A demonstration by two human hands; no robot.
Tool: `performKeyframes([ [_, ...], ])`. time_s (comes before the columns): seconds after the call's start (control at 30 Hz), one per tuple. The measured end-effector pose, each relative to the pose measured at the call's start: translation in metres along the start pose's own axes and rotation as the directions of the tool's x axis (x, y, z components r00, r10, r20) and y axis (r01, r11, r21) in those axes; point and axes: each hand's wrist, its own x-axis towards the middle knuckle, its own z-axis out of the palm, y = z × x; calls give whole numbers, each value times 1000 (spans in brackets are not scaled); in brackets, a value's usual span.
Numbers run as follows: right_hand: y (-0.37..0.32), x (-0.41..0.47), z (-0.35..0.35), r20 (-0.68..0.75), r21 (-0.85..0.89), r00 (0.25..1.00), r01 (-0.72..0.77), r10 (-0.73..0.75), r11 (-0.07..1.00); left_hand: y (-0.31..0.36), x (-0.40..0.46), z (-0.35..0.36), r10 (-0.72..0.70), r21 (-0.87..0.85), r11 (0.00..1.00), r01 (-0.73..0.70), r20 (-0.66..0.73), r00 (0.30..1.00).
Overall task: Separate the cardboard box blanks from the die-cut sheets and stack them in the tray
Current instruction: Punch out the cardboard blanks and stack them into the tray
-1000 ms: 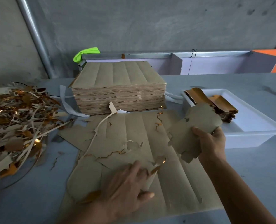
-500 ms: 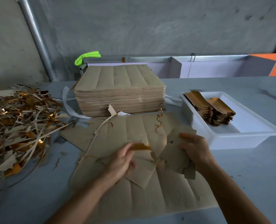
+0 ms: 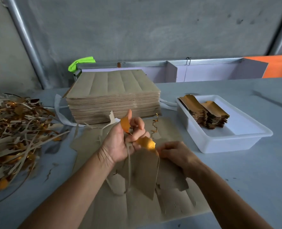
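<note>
A loose die-cut sheet [image 3: 170, 210] lies flat in front of me, brown side up, with torn gaps in it. My left hand [image 3: 120, 139] is raised above it and grips a box blank [image 3: 145, 172] with gold-faced waste strips [image 3: 125, 124] hanging off it. My right hand [image 3: 175, 152] pinches the same blank at its gold upper edge. A thick stack of die-cut sheets [image 3: 113, 100] stands behind. The white tray [image 3: 232, 139] at the right holds two piles of separated blanks [image 3: 204, 113].
A heap of brown and gold waste strips [image 3: 13, 129] covers the table's left side. White strapping [image 3: 59, 111] lies by the stack. A metal rail with a green cloth [image 3: 80, 62] runs along the back wall; an orange panel [image 3: 277, 66] is far right.
My left hand has lifted off the sheet with the blank and strips. My right hand, earlier holding a blank near the tray, has come in and joined it at the centre.
</note>
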Motion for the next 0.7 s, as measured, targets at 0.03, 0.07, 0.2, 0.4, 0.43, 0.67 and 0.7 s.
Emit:
performKeyframes([
  [0.03, -4, -1, 3, 37, 19, 999, -11, 10, 1000, -3, -1, 2, -30, 15, 999, 30, 29, 999],
  [0.07, -8, -2, 5, 72, 30, 997, -30, 28, 999, -6, -3, 3, -59, 17, 998, 59, 50, 997],
  [0.2, -15, -5, 12, 209, 9, 965, -165, 160, 986, -19, -10, 2, -124, 15, 992, 124, 37, 992],
  [0.4, -10, -2, 16, 310, -41, 914, -262, 261, 964, -27, -17, 0, -202, 155, 970, 187, 90, 975],
  [0.43, -7, -2, 19, 316, -53, 912, -260, 263, 964, -29, -19, 0, -216, 197, 962, 190, 117, 969],
  [0.67, 3, 0, 26, 143, 5, 968, -211, 208, 978, -31, -32, -1, -255, 406, 896, 181, 135, 957],
  [0.7, 4, 2, 23, 39, 58, 979, -202, 200, 978, -29, -37, -4, -260, 429, 883, 191, 108, 960],
])
